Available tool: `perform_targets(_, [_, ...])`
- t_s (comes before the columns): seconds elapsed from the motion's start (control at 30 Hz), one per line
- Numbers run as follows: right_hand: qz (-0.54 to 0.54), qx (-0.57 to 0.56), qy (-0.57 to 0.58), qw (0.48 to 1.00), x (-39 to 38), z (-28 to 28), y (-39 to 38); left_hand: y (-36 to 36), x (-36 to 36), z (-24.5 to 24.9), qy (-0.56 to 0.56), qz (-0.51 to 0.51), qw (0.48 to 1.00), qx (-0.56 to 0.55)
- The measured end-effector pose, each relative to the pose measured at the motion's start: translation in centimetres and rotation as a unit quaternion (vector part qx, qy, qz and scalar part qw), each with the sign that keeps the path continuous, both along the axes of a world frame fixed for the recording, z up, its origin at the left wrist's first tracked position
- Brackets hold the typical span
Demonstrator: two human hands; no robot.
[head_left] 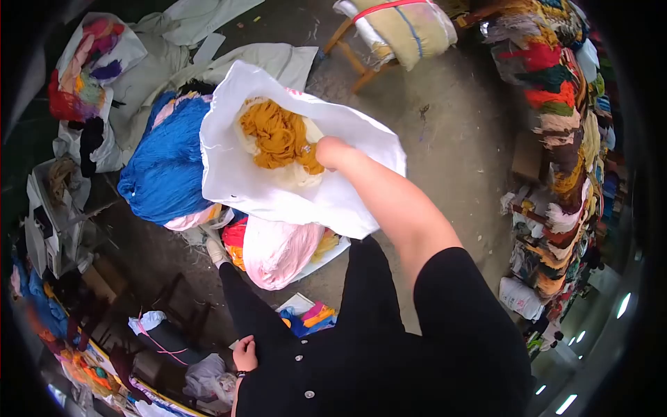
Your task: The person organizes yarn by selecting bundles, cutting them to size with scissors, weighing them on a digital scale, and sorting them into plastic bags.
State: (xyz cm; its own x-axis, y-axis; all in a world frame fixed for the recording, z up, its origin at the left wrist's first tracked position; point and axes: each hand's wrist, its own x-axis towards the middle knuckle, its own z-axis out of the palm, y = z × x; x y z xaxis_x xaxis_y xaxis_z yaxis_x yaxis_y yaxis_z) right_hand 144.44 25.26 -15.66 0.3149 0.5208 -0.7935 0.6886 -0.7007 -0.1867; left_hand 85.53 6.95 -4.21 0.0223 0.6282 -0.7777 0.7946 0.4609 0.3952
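Observation:
My right hand (332,153) reaches down into a large white sack (365,163), beside a mustard-yellow bundle of yarn (274,135). Its fingers point away and are hidden, so I cannot see whether they grip the yarn. Paler cream yarn (314,131) shows around the mustard bundle. Beside my thigh hangs my left hand (244,353), its fingers curled in with nothing visible in them. A big blue yarn bundle (167,163) presses against the sack's left side. Below the sack's lower edge, a pale pink yarn bundle (281,254) lies near my feet.
Along the right runs a long stack of colourful yarn (563,139). A wrapped bale (403,31) rests on a wooden stool (340,48) at the top. Other yarn sacks (104,52) lie upper left. Concrete floor (451,132) shows right of the sack.

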Motion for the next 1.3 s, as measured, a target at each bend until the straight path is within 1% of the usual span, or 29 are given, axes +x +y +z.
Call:
perform_targets(0.07, [0.036,0.008,-0.015,0.999,-0.9,-5.1,-0.5,0.4,-0.2,-0.1,-0.022,0.055,0.998,0.013])
perform_targets(0.13, [-0.023,0.018,-0.028,0.999,-1.7,-9.4,-0.7,1.2,0.1,0.7,-0.006,0.062,0.998,0.023])
perform_targets(0.17, [-0.02,0.015,-0.027,0.999,-2.2,-10.2,-0.6,1.3,-0.1,0.7,-0.011,0.076,0.997,0.028])
perform_targets(0.23, [-0.106,0.091,-0.062,0.988,-3.1,-11.7,-0.7,1.5,-0.3,0.5,-0.002,0.094,0.995,0.025])
perform_targets(0.27, [-0.104,0.089,-0.059,0.989,-3.5,-13.1,-1.4,1.5,-0.7,0.1,-0.011,0.094,0.995,0.037])
perform_targets(0.3, [-0.074,0.154,-0.111,0.979,-4.0,-14.6,-2.3,1.4,-1.0,-0.3,-0.007,0.096,0.995,0.036])
perform_targets(0.33, [-0.044,0.217,-0.161,0.962,-4.5,-15.4,-2.7,1.3,-0.9,-0.3,-0.011,0.139,0.99,0.021])
perform_targets(0.37, [-0.043,0.214,-0.157,0.963,-4.7,-16.2,-2.9,1.3,-0.9,-0.3,-0.014,0.181,0.983,0.005])
perform_targets(0.43, [-0.095,0.145,-0.16,0.972,-4.8,-16.8,-3.1,1.4,-0.8,-0.5,-0.008,0.193,0.981,-0.003])
perform_targets(0.47, [-0.095,0.144,-0.16,0.972,-4.8,-16.6,-3.0,1.4,-0.7,-0.5,-0.007,0.202,0.979,-0.009])
perform_targets(0.53, [-0.153,0.03,-0.086,0.984,-4.6,-15.7,-3.1,1.7,-0.3,-0.6,-0.004,0.196,0.98,-0.012])
perform_targets(0.6, [-0.14,0.057,-0.087,0.985,-4.1,-14.7,-3.6,1.6,-0.4,-0.3,-0.005,0.19,0.982,-0.016])
perform_targets(0.67, [-0.128,0.096,-0.096,0.983,-3.3,-11.8,-2.9,2.3,-0.4,-0.8,-0.021,0.182,0.983,-0.028])
perform_targets(0.73, [-0.206,0.158,-0.047,0.965,-3.4,-7.5,-2.3,3.3,-0.2,-1.3,-0.033,0.194,0.98,-0.031])
perform_targets(0.77, [-0.203,0.168,-0.055,0.963,-3.2,-5.2,-2.4,4.1,0.1,-1.7,-0.044,0.195,0.979,-0.037])
perform_targets(0.8, [-0.219,0.213,-0.018,0.952,-3.2,-2.7,-2.4,4.8,0.6,-2.3,-0.059,0.168,0.984,-0.014])
perform_targets(0.83, [-0.232,0.258,0.02,0.938,-3.5,-0.1,-2.6,6.7,2.6,-1.6,-0.066,0.107,0.992,0.01])
perform_targets(0.87, [-0.217,0.308,0.055,0.925,-3.9,4.3,-2.7,9.3,5.3,-0.4,-0.071,0.047,0.996,0.036])
perform_targets(0.9, [-0.199,0.357,0.09,0.908,-4.3,9.9,-2.6,11.7,8.4,1.1,-0.104,0.002,0.99,0.099])
perform_targets(0.97, [-0.053,0.376,0.046,0.924,-4.9,19.3,-3.8,16.4,14.4,4.7,-0.182,-0.06,0.963,0.189])
perform_targets(1.03, [-0.047,0.47,0.124,0.873,-6.0,26.5,-5.6,20.5,20.0,9.7,-0.282,-0.075,0.935,0.203])
perform_targets(1.07, [-0.052,0.467,0.202,0.859,-6.3,29.6,-6.2,22.0,22.0,11.4,-0.333,-0.12,0.906,0.233])
perform_targets(1.1, [-0.057,0.46,0.279,0.841,-6.6,32.8,-7.0,23.4,24.6,15.3,-0.356,-0.195,0.868,0.287])
perform_targets(1.13, [-0.104,0.418,0.377,0.82,-7.0,36.1,-7.6,24.3,27.0,20.0,-0.375,-0.269,0.82,0.34])
perform_targets(1.17, [-0.1,0.424,0.372,0.82,-7.3,37.8,-8.3,24.8,28.8,23.5,-0.428,-0.309,0.786,0.323])
perform_targets(1.2, [-0.12,0.411,0.445,0.787,-7.5,39.3,-9.0,24.5,29.5,26.1,-0.478,-0.348,0.747,0.304])
perform_targets(1.23, [-0.136,0.397,0.513,0.748,-7.5,40.7,-9.3,23.8,29.4,27.7,-0.523,-0.336,0.761,0.185])
perform_targets(1.27, [-0.109,0.407,0.533,0.734,-7.4,41.4,-9.5,23.1,29.3,29.1,-0.56,-0.322,0.761,0.066])
perform_targets(1.3, [-0.145,0.416,0.523,0.73,-7.9,42.9,-9.7,22.3,29.0,30.9,-0.575,-0.318,0.754,0.007])
